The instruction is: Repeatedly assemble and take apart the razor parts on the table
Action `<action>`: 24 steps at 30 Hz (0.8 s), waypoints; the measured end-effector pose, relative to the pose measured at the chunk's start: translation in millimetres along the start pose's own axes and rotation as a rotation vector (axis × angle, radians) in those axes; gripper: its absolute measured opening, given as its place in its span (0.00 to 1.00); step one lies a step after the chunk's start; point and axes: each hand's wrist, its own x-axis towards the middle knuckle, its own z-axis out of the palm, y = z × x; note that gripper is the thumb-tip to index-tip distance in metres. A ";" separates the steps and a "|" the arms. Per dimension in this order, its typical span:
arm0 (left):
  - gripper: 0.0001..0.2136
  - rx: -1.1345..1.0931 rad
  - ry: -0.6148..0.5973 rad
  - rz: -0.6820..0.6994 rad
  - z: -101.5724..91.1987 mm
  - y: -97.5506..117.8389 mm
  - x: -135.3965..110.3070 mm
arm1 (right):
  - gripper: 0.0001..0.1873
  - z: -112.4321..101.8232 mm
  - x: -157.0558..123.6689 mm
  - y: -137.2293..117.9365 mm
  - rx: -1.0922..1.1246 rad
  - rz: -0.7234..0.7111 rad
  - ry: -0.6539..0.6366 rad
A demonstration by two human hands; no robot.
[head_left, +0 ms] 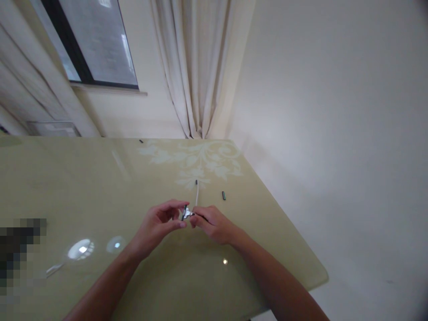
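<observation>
Above the table's glossy top, my left hand (163,218) pinches the ends of a narrow dark bar (184,212) between thumb and fingers. The bar meets a shiny silver piece, and together they look like the head of a razor (189,213). My right hand (211,223) is closed around the razor's other end, so most of its handle is hidden. Just beyond my right hand lies a thin white stick with a dark tip (197,191), perhaps a brush; its near end is out of sight behind the fingers.
A small dark-green bar (224,195) lies to the right on the pale green table (261,205). Another small dark piece (141,141) sits near the far edge. The table's right edge slants beside a white wall (334,133); a curtain (197,67) hangs behind.
</observation>
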 end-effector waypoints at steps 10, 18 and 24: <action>0.22 0.217 -0.005 0.100 -2.7 0.9 8.2 | 0.15 -17.0 3.8 2.8 0.028 0.053 0.146; 0.22 1.018 -0.121 0.364 16.5 -39.7 12.6 | 0.15 -82.5 -0.3 62.5 -0.256 0.349 0.659; 0.13 1.135 -0.083 0.378 14.4 -46.4 15.3 | 0.15 -94.9 -12.4 93.6 -0.239 0.562 0.674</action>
